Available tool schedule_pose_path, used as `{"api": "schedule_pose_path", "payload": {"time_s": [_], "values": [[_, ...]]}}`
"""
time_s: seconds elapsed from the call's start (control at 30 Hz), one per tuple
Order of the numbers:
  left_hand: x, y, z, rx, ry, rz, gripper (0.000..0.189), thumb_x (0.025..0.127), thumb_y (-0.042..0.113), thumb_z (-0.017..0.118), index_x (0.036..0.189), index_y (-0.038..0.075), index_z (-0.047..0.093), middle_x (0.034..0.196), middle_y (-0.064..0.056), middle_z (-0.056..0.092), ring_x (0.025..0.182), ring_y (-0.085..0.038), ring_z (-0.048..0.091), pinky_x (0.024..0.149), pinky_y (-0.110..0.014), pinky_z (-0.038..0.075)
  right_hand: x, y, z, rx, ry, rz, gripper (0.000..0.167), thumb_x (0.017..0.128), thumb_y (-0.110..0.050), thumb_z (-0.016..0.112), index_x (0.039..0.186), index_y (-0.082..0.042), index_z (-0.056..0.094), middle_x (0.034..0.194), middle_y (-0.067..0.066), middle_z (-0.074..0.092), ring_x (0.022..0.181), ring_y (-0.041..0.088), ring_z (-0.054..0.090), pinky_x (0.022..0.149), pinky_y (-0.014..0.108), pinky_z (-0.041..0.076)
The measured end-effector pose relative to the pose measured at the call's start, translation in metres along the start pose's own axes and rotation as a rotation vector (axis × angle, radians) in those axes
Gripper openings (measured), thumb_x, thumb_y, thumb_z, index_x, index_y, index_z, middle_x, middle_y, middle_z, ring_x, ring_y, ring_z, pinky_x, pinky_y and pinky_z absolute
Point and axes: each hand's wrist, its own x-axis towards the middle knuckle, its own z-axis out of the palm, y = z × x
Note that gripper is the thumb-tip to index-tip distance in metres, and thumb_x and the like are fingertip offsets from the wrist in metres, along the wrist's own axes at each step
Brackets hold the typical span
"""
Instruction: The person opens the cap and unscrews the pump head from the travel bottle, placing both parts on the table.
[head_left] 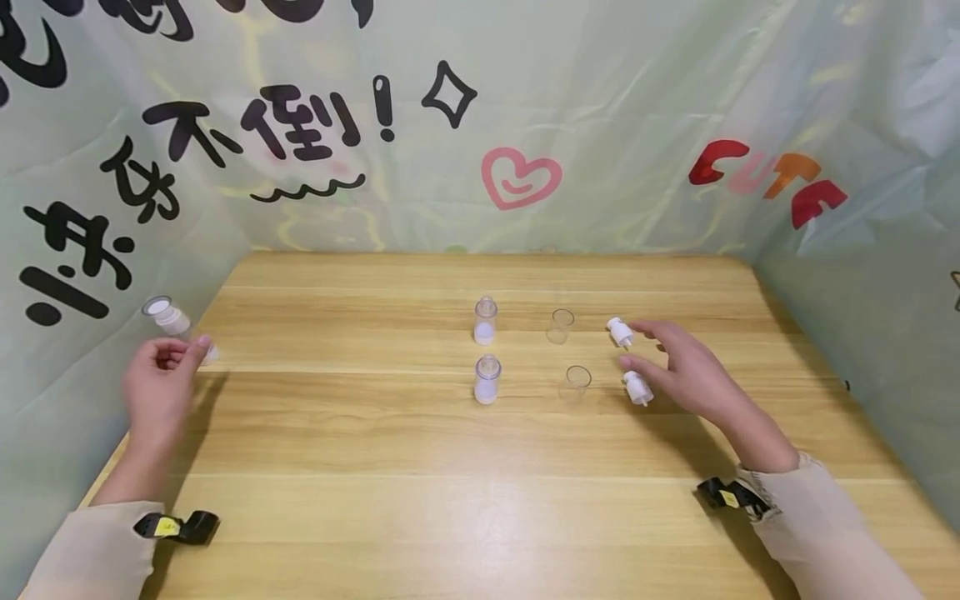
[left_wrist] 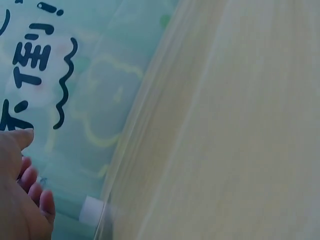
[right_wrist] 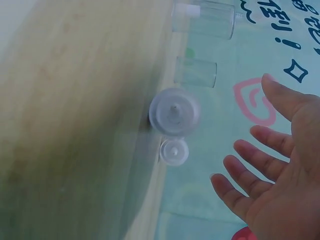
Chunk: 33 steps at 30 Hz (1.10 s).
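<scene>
I'd pinch the likely light pumps [head_left: 638, 387] mid-body; beside them my right hand [head_left: 686, 367] gapes, left hand [head_left: 160, 385] loosely curled, both empty.

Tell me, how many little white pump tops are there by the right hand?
2. The far pump top is by the forefinger side of the right hand; the near pump top is on the thumb side, lower in the head view. None seems hidden.

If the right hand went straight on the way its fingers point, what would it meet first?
Probably the farther white plastic pump top, just past the index fingertip of the right hand in the head view; the hand's height above the pale wooden table is unclear, so it could pass over.
</scene>
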Motion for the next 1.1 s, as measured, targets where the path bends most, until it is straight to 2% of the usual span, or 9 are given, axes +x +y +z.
{"api": "schedule_pose_path", "payload": {"time_s": [0.17,0.33,0.47,0.57,0.67,0.87,0.93,1.0,1.1], "values": [[0.007,-0.006,-0.002,-0.085,0.068,-0.064,0.040,0.085,0.029,0.078,0.105,0.023,0.044,0.094,0.006,0.037,0.084,-0.004,0.037,0.070,-0.015,0.032,0.003,-0.007,0.000,0.002,0.000,-0.007,0.060,0.094,-0.035,0.068,0.140,-0.004,0.048,0.137,0.021,0.051,0.119,0.042,0.050,0.093,0.059,0.042],[0.014,-0.007,-0.004,-0.038,0.067,-0.138,0.065,0.084,0.035,0.077,0.132,0.025,0.033,0.115,0.013,0.031,0.106,-0.005,0.034,0.091,-0.018,0.030,0.005,-0.015,-0.001,0.006,-0.012,-0.007,0.059,0.094,-0.033,0.068,0.140,-0.003,0.048,0.138,0.022,0.050,0.120,0.043,0.049,0.095,0.059,0.042],[0.021,-0.008,-0.005,-0.018,-0.001,-0.191,0.086,0.085,0.039,0.075,0.148,0.025,0.019,0.139,0.007,0.028,0.129,-0.016,0.028,0.108,-0.025,0.026,0.008,-0.019,0.001,0.005,-0.009,-0.014,0.059,0.093,-0.038,0.067,0.140,-0.005,0.050,0.138,0.019,0.051,0.119,0.043,0.050,0.094,0.059,0.043],[0.026,-0.008,-0.003,-0.072,-0.078,-0.202,0.092,0.087,0.036,0.074,0.153,0.025,0.011,0.152,-0.003,0.021,0.138,-0.017,0.020,0.114,-0.027,0.021,0.010,-0.022,0.003,-0.001,-0.014,-0.024,0.060,0.094,-0.040,0.066,0.140,-0.006,0.049,0.137,0.017,0.051,0.118,0.042,0.051,0.093,0.058,0.043],[0.030,-0.009,0.000,-0.179,-0.144,-0.185,0.090,0.089,0.027,0.073,0.154,0.023,0.010,0.158,-0.007,0.018,0.141,-0.014,0.020,0.114,-0.023,0.022,0.014,-0.027,0.005,-0.001,-0.021,-0.046,0.061,0.094,-0.041,0.065,0.141,-0.005,0.048,0.138,0.017,0.051,0.122,0.039,0.048,0.095,0.058,0.042],[0.036,-0.014,0.006,-0.226,-0.228,-0.110,0.079,0.093,0.022,0.068,0.153,0.017,0.017,0.156,-0.014,0.025,0.141,-0.013,0.026,0.106,-0.013,0.030,0.022,-0.038,0.010,0.003,-0.019,-0.107,0.061,0.095,-0.039,0.065,0.141,-0.003,0.048,0.137,0.016,0.052,0.118,0.035,0.051,0.095,0.056,0.042],[0.037,-0.016,0.006,-0.220,-0.221,-0.098,0.067,0.093,0.022,0.067,0.148,0.017,0.028,0.145,-0.012,0.039,0.134,-0.012,0.036,0.100,-0.009,0.034,0.024,-0.042,0.012,0.001,-0.018,-0.116,0.061,0.095,-0.039,0.065,0.141,-0.003,0.048,0.137,0.016,0.052,0.114,0.035,0.054,0.093,0.055,0.044],[0.039,-0.018,0.006,-0.216,-0.209,-0.079,0.053,0.094,0.020,0.067,0.137,0.018,0.037,0.128,-0.004,0.050,0.121,-0.010,0.046,0.091,-0.006,0.038,0.026,-0.046,0.013,0.007,-0.018,-0.121,0.060,0.094,-0.038,0.066,0.141,-0.004,0.048,0.137,0.016,0.052,0.111,0.034,0.054,0.091,0.053,0.045],[0.041,-0.021,0.006,-0.198,-0.190,-0.053,0.033,0.094,0.018,0.066,0.119,0.023,0.046,0.103,0.011,0.052,0.098,-0.001,0.050,0.077,-0.004,0.041,0.027,-0.051,0.016,0.018,-0.027,-0.120,0.060,0.094,-0.037,0.067,0.141,-0.005,0.048,0.138,0.015,0.051,0.112,0.035,0.054,0.091,0.053,0.046]]}}
